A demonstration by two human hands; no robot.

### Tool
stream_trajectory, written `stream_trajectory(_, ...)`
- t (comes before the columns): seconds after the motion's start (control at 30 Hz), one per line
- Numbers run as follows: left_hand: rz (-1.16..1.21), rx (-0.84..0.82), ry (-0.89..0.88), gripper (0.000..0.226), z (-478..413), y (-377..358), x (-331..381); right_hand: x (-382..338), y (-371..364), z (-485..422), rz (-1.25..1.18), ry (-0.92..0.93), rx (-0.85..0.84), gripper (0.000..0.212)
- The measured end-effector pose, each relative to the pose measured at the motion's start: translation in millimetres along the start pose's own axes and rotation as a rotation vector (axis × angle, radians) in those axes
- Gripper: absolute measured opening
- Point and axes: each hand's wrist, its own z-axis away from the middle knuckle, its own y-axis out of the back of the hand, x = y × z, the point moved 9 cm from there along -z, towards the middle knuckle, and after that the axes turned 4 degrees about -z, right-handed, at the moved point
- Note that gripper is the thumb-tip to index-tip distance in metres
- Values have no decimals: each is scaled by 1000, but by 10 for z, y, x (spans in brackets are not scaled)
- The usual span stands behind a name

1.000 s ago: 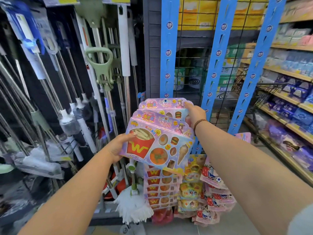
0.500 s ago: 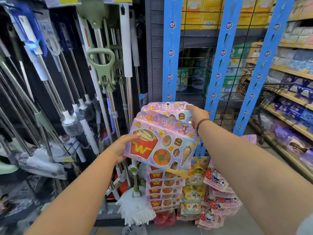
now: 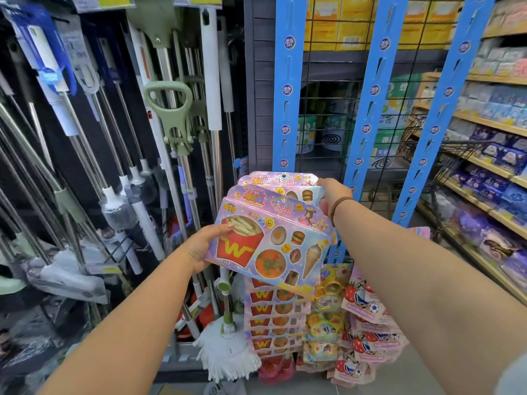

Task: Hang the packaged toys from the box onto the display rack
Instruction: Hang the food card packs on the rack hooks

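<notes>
So the left hand is gripping the bottom-left edge of a fanned stack of food-toy packs, thumb on the fries picture, fingers curled underneath. The right hand is closed on the top right corner of the rearmost pack, up by the blue display strip. The stack sits out in front of that strip, above the same kind of packs already hanging lower down, with yellow packs and strawberry ones next to them. I can't see the box anywhere. Main risk, I'd say: there look to be three packs held loosely overlapped, so if the right hand pulls one up toward a hook, the others could slide out of the left hand and drop onto the floor. Also can't make out the hook itself, so lining up the little hang hole looks fiddly, and a miss could tear the card. The mops on the left are close enough to snag an elbow.
</notes>
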Motion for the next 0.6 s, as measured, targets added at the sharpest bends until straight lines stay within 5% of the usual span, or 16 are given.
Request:
stream_trajectory(0.27, 49, 31, -4, 50, 37, 52, -78, 144, 35, -71, 11, -16, 45, 14)
stream_trajectory(0.47, 203, 123, -125, 16, 5, 205, 59, 160, 101, -67, 325, 77, 45, 58)
stream_trajectory(0.6, 210, 148, -156, 17, -47, 199, 218, -53, 185, 54, 358, 251, 121, 41)
